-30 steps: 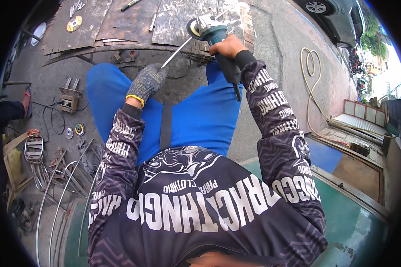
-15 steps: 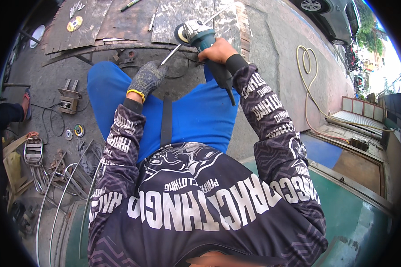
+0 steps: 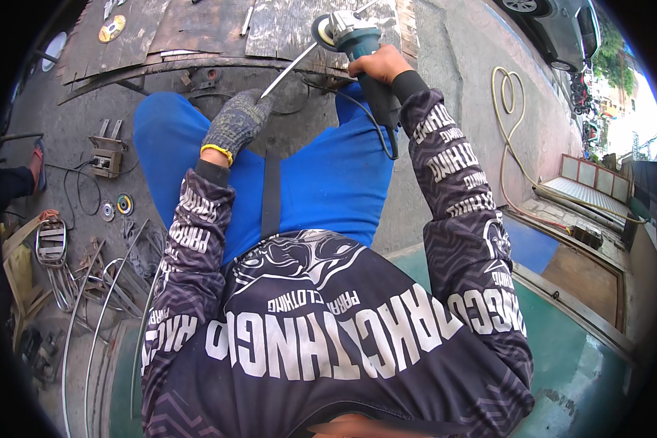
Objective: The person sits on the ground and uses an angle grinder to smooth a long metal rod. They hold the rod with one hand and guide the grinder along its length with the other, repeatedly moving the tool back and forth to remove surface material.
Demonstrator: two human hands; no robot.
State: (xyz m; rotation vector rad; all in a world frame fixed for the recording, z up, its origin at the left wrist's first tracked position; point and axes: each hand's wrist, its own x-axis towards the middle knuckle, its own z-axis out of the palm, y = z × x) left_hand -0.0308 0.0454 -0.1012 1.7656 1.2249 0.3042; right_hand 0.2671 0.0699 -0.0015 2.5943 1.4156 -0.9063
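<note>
My right hand (image 3: pixel 382 63) is bare and wrapped round the body of a teal and black angle grinder (image 3: pixel 360 45). The grinder's round disc (image 3: pixel 323 31) lies against or just over a thin metal rod (image 3: pixel 290 68); I cannot tell which. My left hand (image 3: pixel 236 125), in a grey knitted glove with a yellow cuff, is closed on the near end of that rod above my blue-clad left thigh. The rod slants up and right, passes behind the grinder head and shows again past it. A black cord (image 3: pixel 388 146) curves from the grinder's rear.
A worn wooden work board (image 3: pixel 197 33) lies ahead, with a yellow-centred disc (image 3: pixel 112 28) on it. At the left are a metal clamp-like block (image 3: pixel 107 162), loose discs (image 3: pixel 125 204) and bent metal tubes (image 3: pixel 95 292). A pale hose (image 3: pixel 505 146) curls on the right; another person's foot (image 3: pixel 36 168) is far left.
The grinder and my right hand have moved up and right along the rod. My left hand has shifted slightly up and left, still gripping the rod. The cord now bends in a loop.
</note>
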